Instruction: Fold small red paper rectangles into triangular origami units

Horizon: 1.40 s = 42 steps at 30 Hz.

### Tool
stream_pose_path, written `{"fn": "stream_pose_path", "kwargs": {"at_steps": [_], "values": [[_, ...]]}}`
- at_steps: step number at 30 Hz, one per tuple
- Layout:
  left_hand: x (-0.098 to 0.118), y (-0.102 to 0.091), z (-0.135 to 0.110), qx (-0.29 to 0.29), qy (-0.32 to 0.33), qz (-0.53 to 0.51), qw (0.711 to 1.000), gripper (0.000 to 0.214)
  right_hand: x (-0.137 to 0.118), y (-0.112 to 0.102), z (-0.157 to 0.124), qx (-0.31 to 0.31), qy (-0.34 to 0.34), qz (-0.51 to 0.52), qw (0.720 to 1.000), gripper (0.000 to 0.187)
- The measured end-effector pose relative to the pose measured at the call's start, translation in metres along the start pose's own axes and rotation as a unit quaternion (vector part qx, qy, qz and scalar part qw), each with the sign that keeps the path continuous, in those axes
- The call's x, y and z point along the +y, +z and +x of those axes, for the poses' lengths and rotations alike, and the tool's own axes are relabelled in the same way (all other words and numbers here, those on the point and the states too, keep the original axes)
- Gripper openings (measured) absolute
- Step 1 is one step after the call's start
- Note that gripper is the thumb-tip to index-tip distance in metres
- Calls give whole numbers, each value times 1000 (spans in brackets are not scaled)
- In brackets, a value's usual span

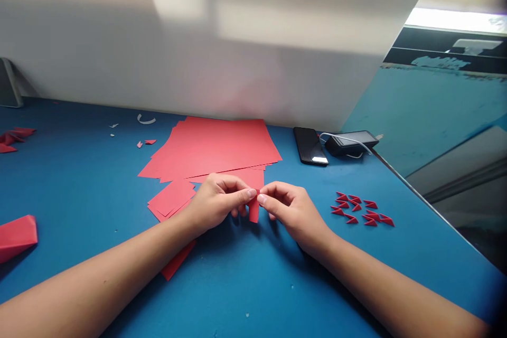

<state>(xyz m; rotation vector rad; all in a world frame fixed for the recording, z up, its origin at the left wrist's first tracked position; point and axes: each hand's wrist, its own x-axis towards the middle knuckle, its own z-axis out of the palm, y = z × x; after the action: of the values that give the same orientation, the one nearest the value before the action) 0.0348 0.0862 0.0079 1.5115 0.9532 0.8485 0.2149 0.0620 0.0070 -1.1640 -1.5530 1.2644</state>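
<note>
bare forearms came in from the bottom corners of the frame across the blue table (79, 190) and met at centre. the left hand (216, 202) and right hand (291, 208) each pinched thumb and forefinger onto the top of a folded red paper strip (254, 212), one from either side, equally near. its long axis ran straight down the frame, lower end close to the tabletop. red paper sheets (217, 148) lay just behind; folded red triangles (362, 210) sat to the right.

Left hand (216, 202), right hand (291, 210): pinch grips.
</note>
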Motion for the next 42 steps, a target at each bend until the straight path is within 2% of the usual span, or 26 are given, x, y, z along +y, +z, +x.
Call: {"fn": "stream_pose_path", "kwargs": {"at_steps": [10, 15, 21, 24, 30, 36, 39, 42], "values": [[-2, 2, -1, -56, 12, 27, 998, 30, -1, 1, -2, 51, 6, 21, 998, 26], [-5, 3, 0, -43, -7, 52, 998, 33, -2, 1, -2, 65, 11, 35, 997, 26], [-3, 4, 0, -55, 8, 58, 997, 28, 3, 0, 0, 83, 7, 50, 995, 26], [-4, 4, -1, -64, 19, 53, 996, 28, 4, 1, 0, 71, 4, 58, 996, 24], [-7, 3, -2, -89, 29, 75, 993, 26, 2, 3, 0, 2, -30, 48, 998, 18], [-6, 5, -2, -75, 17, 34, 996, 22, 3, 2, 0, 77, 15, 51, 996, 19], [-7, 4, -2, -62, 16, 33, 997, 21, 4, 2, 0, 64, 15, 37, 997, 20], [-9, 4, -2, -59, 20, 64, 996, 23, 3, 2, 0, 26, -14, 13, 999, 19]]}}
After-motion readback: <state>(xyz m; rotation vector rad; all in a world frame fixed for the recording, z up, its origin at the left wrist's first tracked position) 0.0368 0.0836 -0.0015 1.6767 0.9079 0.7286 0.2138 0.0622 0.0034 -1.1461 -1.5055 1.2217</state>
